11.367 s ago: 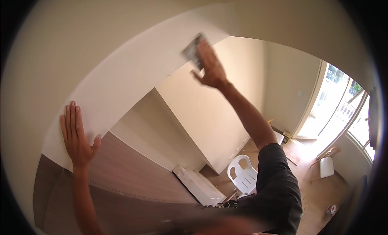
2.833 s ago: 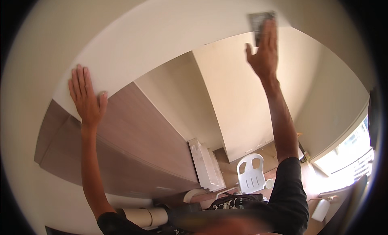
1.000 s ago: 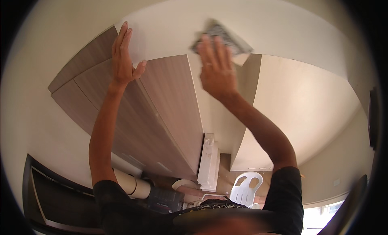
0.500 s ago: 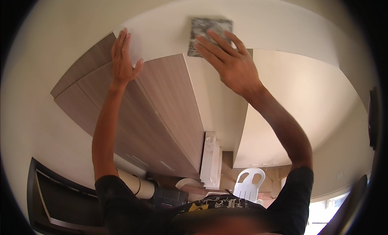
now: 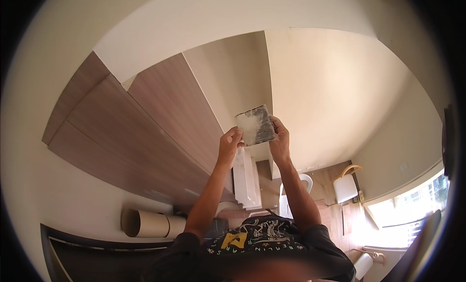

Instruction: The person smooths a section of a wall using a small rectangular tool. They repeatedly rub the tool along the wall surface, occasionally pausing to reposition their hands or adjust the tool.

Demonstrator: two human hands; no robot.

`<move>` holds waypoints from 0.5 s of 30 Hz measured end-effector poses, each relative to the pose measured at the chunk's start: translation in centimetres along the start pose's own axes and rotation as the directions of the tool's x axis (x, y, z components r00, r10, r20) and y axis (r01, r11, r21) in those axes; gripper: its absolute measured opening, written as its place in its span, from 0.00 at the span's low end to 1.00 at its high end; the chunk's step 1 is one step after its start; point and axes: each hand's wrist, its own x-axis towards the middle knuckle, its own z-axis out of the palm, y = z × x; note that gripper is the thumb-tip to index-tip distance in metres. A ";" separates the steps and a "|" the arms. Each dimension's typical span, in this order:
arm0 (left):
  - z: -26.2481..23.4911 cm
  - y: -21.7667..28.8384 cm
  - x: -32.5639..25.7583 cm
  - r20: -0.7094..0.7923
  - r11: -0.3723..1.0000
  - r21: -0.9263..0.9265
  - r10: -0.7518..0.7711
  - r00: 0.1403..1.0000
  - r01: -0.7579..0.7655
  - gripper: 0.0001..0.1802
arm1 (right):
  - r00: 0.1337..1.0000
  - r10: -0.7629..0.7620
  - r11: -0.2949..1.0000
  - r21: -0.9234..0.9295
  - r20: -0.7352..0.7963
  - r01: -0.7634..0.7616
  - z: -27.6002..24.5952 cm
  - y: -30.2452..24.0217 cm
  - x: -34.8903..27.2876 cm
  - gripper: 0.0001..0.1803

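A square sheet of sandpaper (image 5: 256, 125), dark grey and coated with pale dust over its left part, is held up in front of my chest. My left hand (image 5: 229, 147) pinches its left edge between thumb and fingers. On the opposite side, my right hand (image 5: 280, 140) grips the right edge. The sheet is slightly tilted and apart from the wall. Its back is hidden from me.
Wood-grain cabinet panels (image 5: 131, 122) rise on the left below a white band of wall (image 5: 155, 34). A brown roll (image 5: 150, 223) lies at lower left. Down on the floor stand a white plastic chair (image 5: 306, 181) and a wooden-backed chair (image 5: 345, 187) near the bright window (image 5: 417, 204).
My right hand has brought the sandpaper down from the white surface. My left hand has left the cabinet's upper edge and now holds the sheet too. The view has shifted.
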 end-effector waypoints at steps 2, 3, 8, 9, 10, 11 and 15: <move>0.2 -0.5 -0.7 -0.039 1.000 0.008 -0.011 0.999 0.011 0.16 | 0.999 0.041 0.999 -0.003 0.015 -0.041 -0.3 -0.1 -0.7 0.19; 0.1 -0.6 -1.0 -0.056 0.999 0.044 -0.023 0.998 0.026 0.14 | 0.990 0.142 0.988 0.067 0.018 -0.143 -0.6 -0.3 -1.2 0.19; 0.3 -0.3 -1.0 -0.226 0.997 0.061 -0.025 0.974 0.040 0.12 | 0.961 0.254 0.940 0.205 0.111 -0.272 -0.6 -2.1 -2.8 0.23; 0.5 -0.1 -1.1 -0.222 0.998 0.043 -0.027 0.975 0.037 0.13 | 0.964 0.236 0.959 0.134 0.121 -0.251 -0.7 -2.0 -2.8 0.24; 0.6 0.4 -1.2 -0.217 0.999 0.029 -0.027 0.976 0.034 0.14 | 0.967 0.217 0.972 0.066 0.132 -0.227 -0.8 -1.6 -2.7 0.24; 0.8 0.8 -1.2 -0.231 0.999 0.042 -0.015 0.973 0.026 0.14 | 0.969 0.199 0.980 -0.003 0.144 -0.201 -1.0 -1.2 -2.6 0.25; 0.4 2.7 -1.3 -0.154 0.991 0.136 0.043 0.987 -0.021 0.16 | 0.938 0.249 0.950 -0.248 0.243 -0.188 -2.7 -0.7 -1.3 0.25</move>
